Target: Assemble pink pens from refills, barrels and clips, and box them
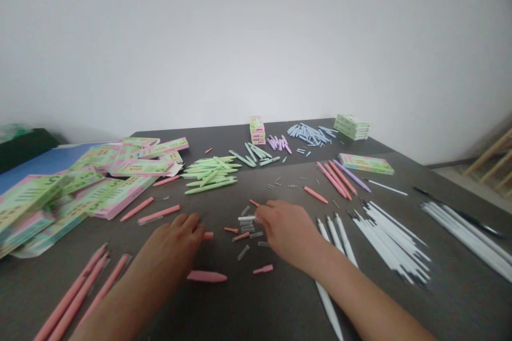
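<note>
My left hand [176, 242] lies palm down on the dark table [240, 309], its fingers curled over something small that I cannot make out, beside a short pink pen piece [208, 235]. My right hand [286, 229] pinches a small clear and white pen part [247, 218] at its fingertips. Around both hands lie several small clear parts [250, 232] and short pink pieces [263, 269]. A pink pen cap [207, 276] rests in front of my left wrist.
Pink-green flat boxes [80, 186] are heaped at the left. Green pen barrels [210, 173], teal, purple and blue ones [310, 133] lie further back. White refills [390, 237] spread at the right, pink pens [336, 177] behind them and pink barrels [76, 293] at the near left.
</note>
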`<state>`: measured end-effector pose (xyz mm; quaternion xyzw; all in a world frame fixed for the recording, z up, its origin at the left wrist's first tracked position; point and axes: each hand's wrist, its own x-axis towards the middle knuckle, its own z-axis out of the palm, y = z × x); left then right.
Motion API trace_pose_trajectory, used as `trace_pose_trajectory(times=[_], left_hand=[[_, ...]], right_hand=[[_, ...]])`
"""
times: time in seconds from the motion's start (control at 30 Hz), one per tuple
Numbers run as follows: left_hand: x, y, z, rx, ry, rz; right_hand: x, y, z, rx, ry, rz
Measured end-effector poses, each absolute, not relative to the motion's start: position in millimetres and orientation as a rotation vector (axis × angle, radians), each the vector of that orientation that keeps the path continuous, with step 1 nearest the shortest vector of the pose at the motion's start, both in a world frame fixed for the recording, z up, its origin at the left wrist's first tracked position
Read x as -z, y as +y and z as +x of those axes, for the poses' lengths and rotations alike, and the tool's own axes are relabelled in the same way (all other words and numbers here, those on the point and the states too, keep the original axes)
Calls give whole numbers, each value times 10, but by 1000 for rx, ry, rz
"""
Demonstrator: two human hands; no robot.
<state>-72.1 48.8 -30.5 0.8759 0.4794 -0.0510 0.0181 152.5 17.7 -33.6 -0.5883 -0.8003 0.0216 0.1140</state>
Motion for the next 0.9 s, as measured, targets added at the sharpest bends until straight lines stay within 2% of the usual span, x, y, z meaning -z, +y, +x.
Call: trace_pose_trajectory(times=[0.17, 0.33, 0.8, 0.9], left_hand=[[241, 436, -686, 232, 1393, 2876], [251, 422, -646, 278, 1426, 2791], [339, 479, -702, 280, 1583, 2750], [346, 466, -659, 193, 1567, 2763]], right_hand=[[327, 182, 1528, -91, -2352, -1741], [339, 182, 1525, -71, -2346, -1731], [323, 175, 1527, -77, -2367, -1725], [319, 181, 1538, -60, -2353, -1720]])
